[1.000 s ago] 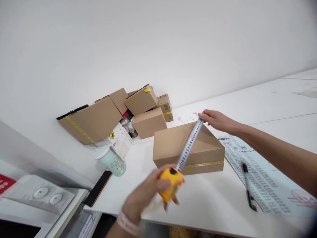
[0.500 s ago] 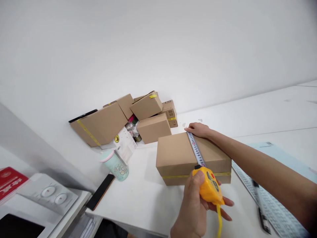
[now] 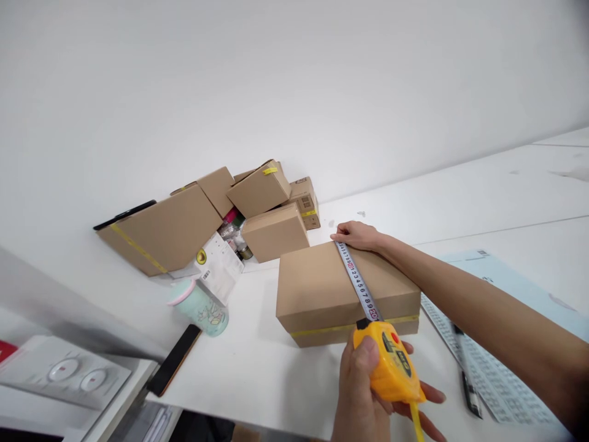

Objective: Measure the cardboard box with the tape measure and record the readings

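A closed cardboard box point(image 3: 313, 276) rests on the white desk, with yellow tape along its near side. My left hand point(image 3: 361, 387) is closed around a yellow tape measure point(image 3: 393, 362) just in front of the box's near edge. From its case the metal blade point(image 3: 356, 279) runs across the box top, with the red 20 mark close to the case. At the far edge of the box, my right hand point(image 3: 356, 235) pinches the blade's end, and its forearm reaches over the box's right side. A yellow strap hangs from the case.
Several cardboard boxes point(image 3: 161, 227) stand against the wall at the left. A mint tumbler point(image 3: 202, 310), a white package point(image 3: 216, 267) and a dark flat bar point(image 3: 175, 359) are nearby. At right lie a pen point(image 3: 470, 393) and a light-blue printed sheet point(image 3: 510, 383). A white appliance with dials point(image 3: 64, 368) sits lower left.
The view has shifted, so the boxes and tumbler appear further left. Slightly more blade shows out of the case, which sits a little further from the box. Both hands keep their hold.
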Motion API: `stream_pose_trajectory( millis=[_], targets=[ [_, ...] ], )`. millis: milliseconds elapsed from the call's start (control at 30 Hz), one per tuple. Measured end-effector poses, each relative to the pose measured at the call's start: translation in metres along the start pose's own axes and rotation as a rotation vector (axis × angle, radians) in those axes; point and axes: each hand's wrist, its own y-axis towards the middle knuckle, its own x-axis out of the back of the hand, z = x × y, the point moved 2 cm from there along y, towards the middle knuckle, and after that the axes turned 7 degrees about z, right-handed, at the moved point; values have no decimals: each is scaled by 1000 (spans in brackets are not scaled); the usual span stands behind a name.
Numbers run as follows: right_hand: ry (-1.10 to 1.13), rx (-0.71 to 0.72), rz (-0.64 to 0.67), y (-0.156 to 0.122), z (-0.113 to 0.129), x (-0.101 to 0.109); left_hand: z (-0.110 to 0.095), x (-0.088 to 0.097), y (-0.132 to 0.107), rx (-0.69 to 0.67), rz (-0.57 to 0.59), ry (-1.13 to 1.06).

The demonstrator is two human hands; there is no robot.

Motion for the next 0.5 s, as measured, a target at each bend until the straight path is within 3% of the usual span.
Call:
stream_pose_trajectory(
  millis=[333,500],
  targets=[
    [124,21,-50,-1,-1,0,-1,2,2,13,4,29],
    [330,22,-300,-18,-3,13,-6,17,-13,-63,24,68]
  ],
)
